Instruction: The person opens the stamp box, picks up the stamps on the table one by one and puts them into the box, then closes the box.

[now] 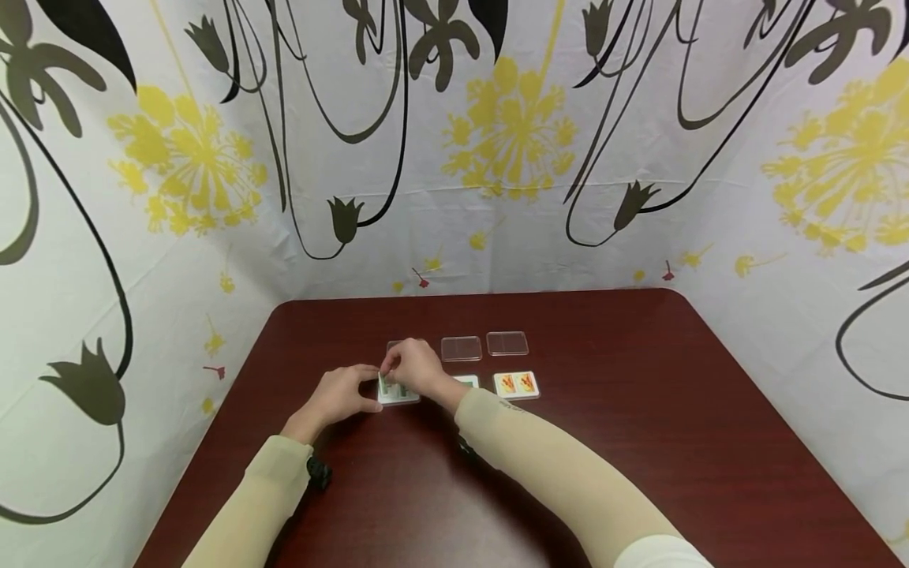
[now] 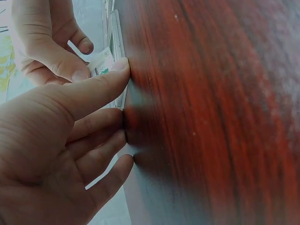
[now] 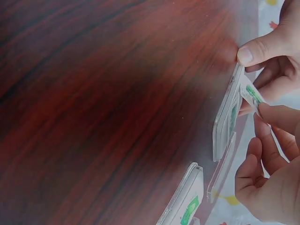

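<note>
A flat clear plastic case (image 1: 399, 399) with white and green contents lies on the table at the left of a row. My left hand (image 1: 343, 392) holds it at its left end, thumb on the near corner and fingers at the far side. Between thumb and forefinger, my right hand (image 1: 417, 368) pinches a small stamp (image 3: 253, 96) with green print and toothed edges. That stamp stands tilted up from the case, its lower end right at the case's surface. Part of the case is hidden by the right hand in the head view.
To the right lie a case with a green print (image 3: 191, 208), partly behind my right wrist, and a case with two orange pictures (image 1: 517, 385). Behind the row are clear lids (image 1: 461, 349), one partly covered by my right hand. Patterned cloth (image 1: 426, 173) surrounds the table (image 1: 604, 442).
</note>
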The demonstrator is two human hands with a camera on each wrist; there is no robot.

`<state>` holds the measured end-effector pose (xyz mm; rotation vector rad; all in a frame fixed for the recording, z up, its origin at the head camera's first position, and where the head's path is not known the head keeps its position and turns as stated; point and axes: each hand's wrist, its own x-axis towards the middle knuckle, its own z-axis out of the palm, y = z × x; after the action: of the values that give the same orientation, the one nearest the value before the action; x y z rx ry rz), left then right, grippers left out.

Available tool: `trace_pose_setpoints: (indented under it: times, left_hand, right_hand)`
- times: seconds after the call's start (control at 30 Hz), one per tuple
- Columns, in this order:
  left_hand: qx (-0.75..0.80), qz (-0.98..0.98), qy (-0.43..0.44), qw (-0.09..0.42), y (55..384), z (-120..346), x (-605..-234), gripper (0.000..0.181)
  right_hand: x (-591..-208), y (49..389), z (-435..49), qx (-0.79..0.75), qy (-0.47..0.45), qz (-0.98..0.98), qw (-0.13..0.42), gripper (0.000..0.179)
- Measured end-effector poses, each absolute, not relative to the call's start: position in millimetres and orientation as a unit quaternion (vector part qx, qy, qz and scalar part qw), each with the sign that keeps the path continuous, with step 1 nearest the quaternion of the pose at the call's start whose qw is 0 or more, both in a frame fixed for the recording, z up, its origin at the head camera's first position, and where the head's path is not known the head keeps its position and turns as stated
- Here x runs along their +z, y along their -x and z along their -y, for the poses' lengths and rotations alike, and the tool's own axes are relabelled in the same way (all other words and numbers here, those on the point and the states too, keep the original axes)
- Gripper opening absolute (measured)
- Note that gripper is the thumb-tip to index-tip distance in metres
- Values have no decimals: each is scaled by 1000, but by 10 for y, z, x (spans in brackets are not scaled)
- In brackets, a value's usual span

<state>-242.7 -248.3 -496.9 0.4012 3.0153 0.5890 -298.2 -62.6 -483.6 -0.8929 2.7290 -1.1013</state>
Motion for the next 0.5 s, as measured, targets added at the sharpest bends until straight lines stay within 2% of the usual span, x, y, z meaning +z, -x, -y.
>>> trace_pose_setpoints:
  times: [0.5]
  left_hand:
    - [192,-972,-133,29,2399,2479,-4952,65]
  right_hand:
    - [-4921,2973,676,-282,308,-908,21,8]
